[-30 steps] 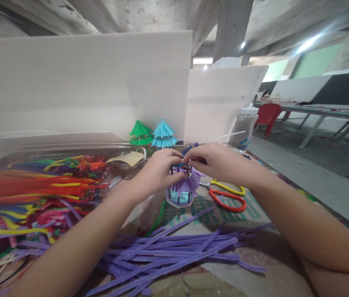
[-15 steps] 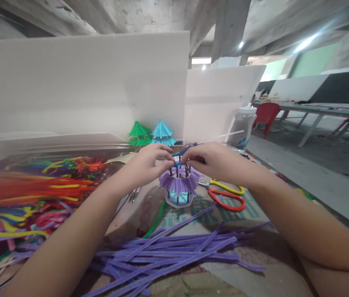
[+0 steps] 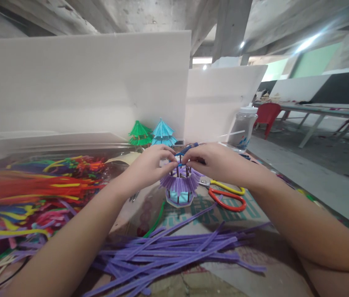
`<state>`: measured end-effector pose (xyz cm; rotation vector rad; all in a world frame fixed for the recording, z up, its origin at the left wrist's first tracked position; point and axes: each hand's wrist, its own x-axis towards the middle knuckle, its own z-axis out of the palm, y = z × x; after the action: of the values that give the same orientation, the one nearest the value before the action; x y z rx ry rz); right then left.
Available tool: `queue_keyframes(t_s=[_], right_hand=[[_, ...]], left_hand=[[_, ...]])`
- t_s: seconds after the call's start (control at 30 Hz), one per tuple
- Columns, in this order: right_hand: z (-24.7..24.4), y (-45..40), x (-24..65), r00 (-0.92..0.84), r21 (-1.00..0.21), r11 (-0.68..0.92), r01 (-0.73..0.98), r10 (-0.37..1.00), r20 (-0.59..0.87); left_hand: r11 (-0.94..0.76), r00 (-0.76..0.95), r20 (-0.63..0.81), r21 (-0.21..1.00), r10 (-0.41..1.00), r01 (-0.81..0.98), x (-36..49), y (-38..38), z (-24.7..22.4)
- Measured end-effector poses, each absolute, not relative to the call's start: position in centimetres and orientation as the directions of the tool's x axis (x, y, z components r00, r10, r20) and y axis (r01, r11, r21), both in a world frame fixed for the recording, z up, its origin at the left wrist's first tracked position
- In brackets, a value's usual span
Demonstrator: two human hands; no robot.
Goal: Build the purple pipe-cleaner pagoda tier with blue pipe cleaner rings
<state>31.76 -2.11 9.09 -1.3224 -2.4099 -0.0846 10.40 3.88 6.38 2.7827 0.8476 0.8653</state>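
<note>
A small pavilion model (image 3: 179, 184) stands upright on the cardboard, with a purple pipe-cleaner roof tier, dark posts and a pale blue base. At its top is a blue pipe-cleaner ring (image 3: 179, 154). From the left, my left hand (image 3: 154, 162) pinches the ring's near side between thumb and fingers. My right hand (image 3: 203, 159) grips the same ring from the right, its fingertips bent around the edge and partly hidden. Just right of the model lie scissors (image 3: 228, 196) with one red and one yellow handle. Purple pipe cleaners (image 3: 168, 255) are heaped in front.
Green (image 3: 139, 133) and blue (image 3: 162, 132) roofed models stand behind. At the back right is a clear water bottle (image 3: 240, 130). Bundles of coloured pipe cleaners (image 3: 32, 187) cover the left side. White boards (image 3: 84, 86) rise behind the table.
Both hands stay at the top of the model, with only slight finger shifts. The left hand has moved a little to the right. The view has shifted very slightly.
</note>
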Motion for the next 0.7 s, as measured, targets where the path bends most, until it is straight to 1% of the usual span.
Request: queue_keyframes(t_s=[0.1,0.33,0.53,0.7], right_hand=[[9.06,-2.1,31.79,-0.465,-0.137,0.537,0.832,0.811,0.356],[8.82,-1.77,31.89,-0.492,-0.131,0.562,0.817,0.797,0.349],[8.54,-1.55,31.82,-0.493,-0.101,0.562,0.821,0.787,0.37],[8.56,-1.54,31.96,-0.454,-0.148,0.543,0.826,0.798,0.395]], left_hand=[[-0.838,0.678,0.497,0.25,0.542,0.486,10.26,3.93,6.4],[-0.842,0.692,0.483,0.242,0.536,0.483,10.12,4.04,6.39],[-0.843,0.695,0.481,0.243,0.534,0.48,10.19,3.93,6.44],[-0.841,0.689,0.484,0.252,0.539,0.48,10.01,4.01,6.46]])
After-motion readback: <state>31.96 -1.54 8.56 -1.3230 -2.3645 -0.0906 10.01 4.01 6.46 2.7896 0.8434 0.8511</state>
